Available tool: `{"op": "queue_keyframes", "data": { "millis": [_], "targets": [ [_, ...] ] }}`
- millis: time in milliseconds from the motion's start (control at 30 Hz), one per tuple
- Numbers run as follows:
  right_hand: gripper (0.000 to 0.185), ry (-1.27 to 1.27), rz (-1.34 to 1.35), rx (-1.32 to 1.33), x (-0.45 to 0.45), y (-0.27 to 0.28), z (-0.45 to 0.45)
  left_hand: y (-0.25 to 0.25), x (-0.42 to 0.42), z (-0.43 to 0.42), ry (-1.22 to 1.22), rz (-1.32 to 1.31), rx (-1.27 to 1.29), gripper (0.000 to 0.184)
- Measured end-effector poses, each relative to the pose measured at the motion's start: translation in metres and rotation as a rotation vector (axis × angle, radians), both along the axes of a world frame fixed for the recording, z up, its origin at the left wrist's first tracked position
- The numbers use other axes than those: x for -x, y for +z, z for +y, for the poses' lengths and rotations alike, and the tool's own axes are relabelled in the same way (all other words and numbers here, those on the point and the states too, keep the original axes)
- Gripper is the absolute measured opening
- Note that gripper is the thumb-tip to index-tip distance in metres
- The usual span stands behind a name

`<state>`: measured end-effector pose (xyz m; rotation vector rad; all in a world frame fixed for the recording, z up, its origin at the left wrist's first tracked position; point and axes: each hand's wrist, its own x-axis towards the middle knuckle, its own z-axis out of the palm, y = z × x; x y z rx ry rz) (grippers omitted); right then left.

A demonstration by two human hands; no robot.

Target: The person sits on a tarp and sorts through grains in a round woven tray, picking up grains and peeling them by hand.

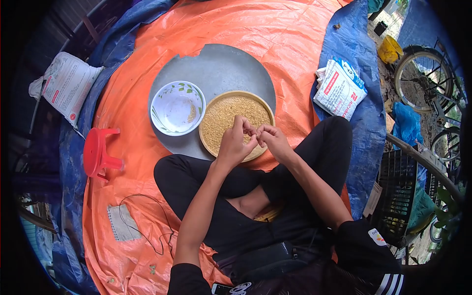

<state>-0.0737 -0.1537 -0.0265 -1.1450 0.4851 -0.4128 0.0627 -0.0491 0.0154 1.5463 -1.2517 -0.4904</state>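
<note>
My left hand (237, 141) and my right hand (273, 140) meet above a round tray (236, 92) of golden, unhusked-looking grain (222, 112). The fingertips of both hands are pinched together and almost touch each other. Whatever they hold, if anything, is too small to make out. Just left of the tray stands a white bowl (169, 109) with a green leaf pattern, and a small patch of grain lies inside it on the right. Tray and bowl both rest on a grey round board (231, 61) with a chipped far edge, in front of my crossed legs.
An orange tarp (142, 162) covers the ground, with blue tarp along the sides. To the left are a red plastic stool (96, 153), a notebook (123, 223) with a cord, and a white sack (71, 88). Folded sacks (341, 88) and a bicycle (425, 81) are at right.
</note>
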Motion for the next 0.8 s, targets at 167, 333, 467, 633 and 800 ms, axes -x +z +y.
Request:
{"op": "queue_keyframes", "data": {
  "millis": [167, 333, 467, 633, 800],
  "targets": [
    [0.005, 0.021, -0.017, -0.017, -0.0003, -0.0024, 0.0001, 0.0022, -0.0018, 0.0007, -0.006, 0.010, 0.004, 0.034],
    [0.005, 0.033, -0.049, -0.036, -0.0006, 0.0016, 0.0013, 0.0026, -0.0049, 0.0004, -0.014, 0.064, -0.008, 0.034],
    [0.004, 0.035, -0.075, -0.023, -0.0004, 0.0049, 0.0015, 0.0051, -0.0058, 0.0006, -0.020, 0.061, 0.015, 0.034],
    [0.003, 0.036, -0.091, -0.027, -0.0001, 0.0053, 0.0004, 0.0067, -0.0057, 0.0001, -0.022, 0.112, 0.020, 0.034],
    [0.002, 0.033, -0.100, -0.018, -0.0003, 0.0048, -0.0003, 0.0096, -0.0051, 0.0000, -0.020, 0.180, 0.018, 0.035]
  ]
}}
